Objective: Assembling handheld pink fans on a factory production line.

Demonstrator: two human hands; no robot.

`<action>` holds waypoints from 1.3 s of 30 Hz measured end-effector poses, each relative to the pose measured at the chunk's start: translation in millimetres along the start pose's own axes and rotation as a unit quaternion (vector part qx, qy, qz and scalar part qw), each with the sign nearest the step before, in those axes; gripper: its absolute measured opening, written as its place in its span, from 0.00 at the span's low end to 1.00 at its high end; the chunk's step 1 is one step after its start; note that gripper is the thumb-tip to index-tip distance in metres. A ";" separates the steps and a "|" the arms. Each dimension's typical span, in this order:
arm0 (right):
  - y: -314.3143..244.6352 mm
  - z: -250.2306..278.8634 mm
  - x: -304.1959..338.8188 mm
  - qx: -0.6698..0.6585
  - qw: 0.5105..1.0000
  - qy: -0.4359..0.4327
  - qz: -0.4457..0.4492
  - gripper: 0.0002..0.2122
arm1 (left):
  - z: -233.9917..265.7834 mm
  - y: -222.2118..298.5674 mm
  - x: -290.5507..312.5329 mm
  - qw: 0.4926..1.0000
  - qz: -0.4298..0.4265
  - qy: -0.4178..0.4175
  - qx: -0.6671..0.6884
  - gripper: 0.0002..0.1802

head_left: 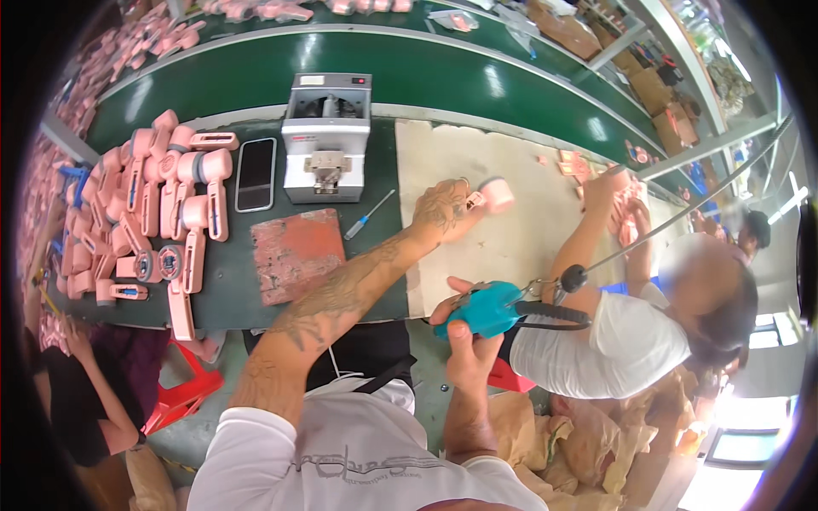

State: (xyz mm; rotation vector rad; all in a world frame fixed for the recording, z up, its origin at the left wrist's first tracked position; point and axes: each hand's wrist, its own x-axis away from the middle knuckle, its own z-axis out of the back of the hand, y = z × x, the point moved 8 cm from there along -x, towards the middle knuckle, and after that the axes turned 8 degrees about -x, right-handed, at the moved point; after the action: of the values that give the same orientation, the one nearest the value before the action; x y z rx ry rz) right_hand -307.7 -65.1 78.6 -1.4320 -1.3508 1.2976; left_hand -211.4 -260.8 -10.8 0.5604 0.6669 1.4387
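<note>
Your left grip (440, 213) is closed on a pink part (498, 195), over the cardboard sheet (528, 243) that covers the table (226, 294) right of its middle. Your right grip (472, 362) is clamped around a teal tool (484, 309) at the table's near edge, the tool joined to a cable (682, 220). By the far edge stands a gray machine (326, 136), a phone (256, 175) just left of it; more pink parts (219, 166) lie heaped toward the table's left edge.
</note>
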 end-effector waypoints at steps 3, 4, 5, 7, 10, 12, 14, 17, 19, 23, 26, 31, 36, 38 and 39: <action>6.5 0.8 -13.9 0.024 1.000 -0.004 -0.003 0.35 | 66.0 2.5 48.8 0.990 -0.095 0.049 0.097 0.15; 9.9 -2.5 -17.4 0.025 0.999 -0.006 -0.020 0.36 | 88.9 -1.4 67.6 0.986 -0.127 0.086 0.060 0.14; 9.2 -8.2 -21.3 0.015 1.000 -0.010 -0.017 0.36 | 105.3 -7.5 87.9 0.980 -0.158 0.120 0.023 0.12; 12.5 -23.7 -30.1 -0.016 1.000 -0.014 -0.011 0.37 | 127.2 -25.9 125.1 0.969 -0.182 0.165 -0.031 0.13; 17.7 -54.0 -37.2 -0.065 0.996 -0.065 -0.021 0.38 | 169.2 -43.1 162.0 0.973 -0.171 0.144 -0.062 0.11; 16.9 -75.4 -42.0 -0.108 0.989 -0.101 -0.031 0.39 | 182.2 -56.9 176.7 0.980 -0.146 0.113 -0.069 0.10; 14.3 -98.5 -53.9 -0.155 0.980 -0.120 -0.022 0.39 | 186.9 -78.1 182.2 0.989 -0.096 0.085 -0.067 0.11; 17.1 -126.3 -97.2 -0.189 0.972 -0.127 0.061 0.36 | 188.9 -87.3 175.2 0.984 -0.118 0.058 -0.117 0.14; 23.5 -147.7 -125.5 -0.184 0.973 -0.102 0.090 0.33 | 189.7 -90.1 177.3 0.978 -0.139 0.110 -0.114 0.16; 26.9 -187.0 -159.1 -0.115 0.981 -0.097 0.119 0.21 | 185.4 -96.7 190.8 0.964 -0.182 0.148 -0.127 0.19; 35.9 -204.2 -170.2 -0.068 0.977 -0.132 0.154 0.19 | 184.7 -99.7 193.5 0.966 -0.165 0.152 -0.125 0.19; 53.6 -205.5 -172.9 -0.069 0.974 -0.141 0.162 0.17 | 181.1 -101.4 191.5 0.964 -0.158 0.164 -0.137 0.20; 53.1 -208.0 -157.1 -0.070 0.981 -0.159 0.085 0.18 | 181.4 -111.6 189.1 0.980 -0.121 0.132 -0.087 0.20; 45.4 -194.1 -145.0 -0.083 0.982 -0.150 0.080 0.19 | 183.4 -106.7 188.5 0.976 -0.130 0.146 -0.098 0.19; 42.8 -186.1 -140.5 -0.097 0.982 -0.142 0.076 0.19 | 186.5 -101.4 188.1 0.972 -0.134 0.155 -0.115 0.19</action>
State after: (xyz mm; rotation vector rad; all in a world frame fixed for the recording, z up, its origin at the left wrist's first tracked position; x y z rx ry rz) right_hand -106.4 -189.1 96.0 -1.5505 -1.6187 1.5514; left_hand -5.2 -71.2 33.7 0.0582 0.7766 1.3339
